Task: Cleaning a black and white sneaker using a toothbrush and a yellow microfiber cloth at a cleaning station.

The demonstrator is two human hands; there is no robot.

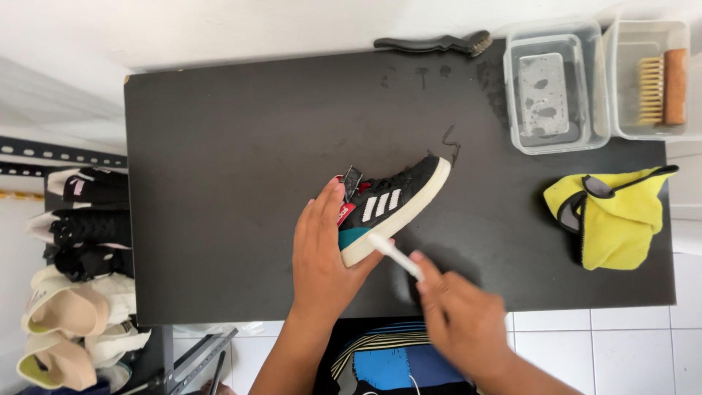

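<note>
A small black sneaker (pixel 398 197) with white stripes, a white sole and a teal heel lies on its side on the black table (pixel 234 168). My left hand (pixel 322 256) grips the shoe at its heel and ankle opening. My right hand (pixel 457 314), blurred, holds a thin white brush handle (pixel 395 254) whose tip touches the sole near the heel.
A clear tub of water (pixel 556 88) and a second tub with a wooden brush (pixel 662 86) stand at the back right. A yellow cloth (pixel 618 216) lies at the right edge. A black wire brush (pixel 439 44) rests at the far edge. Shoes fill a rack (pixel 80 278) at left.
</note>
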